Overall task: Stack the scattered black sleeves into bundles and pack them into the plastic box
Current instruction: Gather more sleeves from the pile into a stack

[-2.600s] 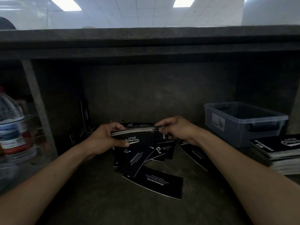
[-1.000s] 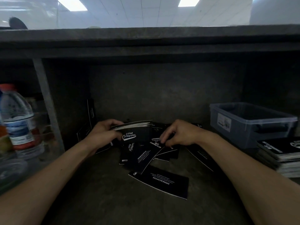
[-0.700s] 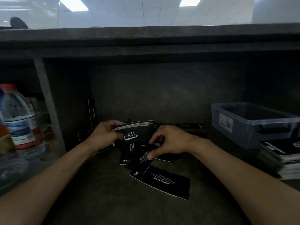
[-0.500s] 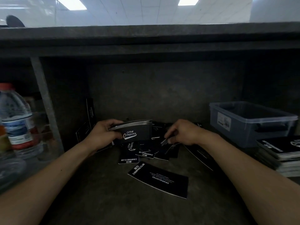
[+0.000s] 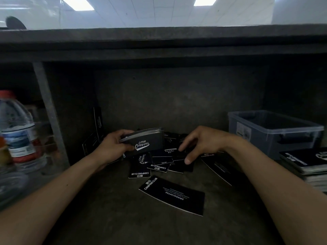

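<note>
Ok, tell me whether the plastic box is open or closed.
Open: the plastic box has nothing covering its top, and its rim and inner walls show.

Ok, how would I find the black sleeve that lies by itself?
Look at the grey shelf floor left of the plastic box. In front of the pile lies one sleeve. Unlike the overlapping ones, it is nearest the person and fully uncovered, reading CAMPING CLUB at its left end.

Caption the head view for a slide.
Left hand holds a sleeve bundle; right hand reaches into scattered sleeves near plastic box.
</note>
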Demonstrator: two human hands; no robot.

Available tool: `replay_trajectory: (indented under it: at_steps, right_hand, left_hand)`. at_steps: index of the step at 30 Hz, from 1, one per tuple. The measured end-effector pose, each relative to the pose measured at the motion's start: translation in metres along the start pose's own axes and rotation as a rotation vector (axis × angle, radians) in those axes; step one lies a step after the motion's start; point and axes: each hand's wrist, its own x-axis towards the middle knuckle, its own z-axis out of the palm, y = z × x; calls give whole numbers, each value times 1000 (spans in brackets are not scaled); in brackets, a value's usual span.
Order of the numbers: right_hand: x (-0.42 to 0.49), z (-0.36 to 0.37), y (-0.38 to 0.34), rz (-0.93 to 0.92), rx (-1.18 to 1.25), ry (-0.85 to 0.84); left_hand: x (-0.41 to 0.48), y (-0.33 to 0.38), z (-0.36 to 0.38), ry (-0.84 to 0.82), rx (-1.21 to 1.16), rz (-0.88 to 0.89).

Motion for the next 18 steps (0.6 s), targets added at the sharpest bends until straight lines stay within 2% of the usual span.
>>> replay_trajectory:
  at_steps: [3,6,8,11,13,16,18]
  right_hand:
    - [-1,-7,9,12,64,-45]
    - [4,-2,7,-14,109,37]
    - [7,-2,3,-91,82,199]
    - [7,-5,3,-185,-88,508]
    - [6,-5,2,-231,-5,599]
    - [5,-5,-6,-292,220,548]
    - [1,-7,-7,-257,328,343]
  left_hand:
    - [1,-1,0,-11,-1,4]
    - [1,-1,0,-16,-4,-3]
    - [2,-2,0,-12,-10,-1]
    - [2,-3,0,-9,-10,-6]
    - [2,-4,0,-11,-15,1]
    - [0,-2,1,-4,-14,40]
    - [0,0,3,3,-30,69]
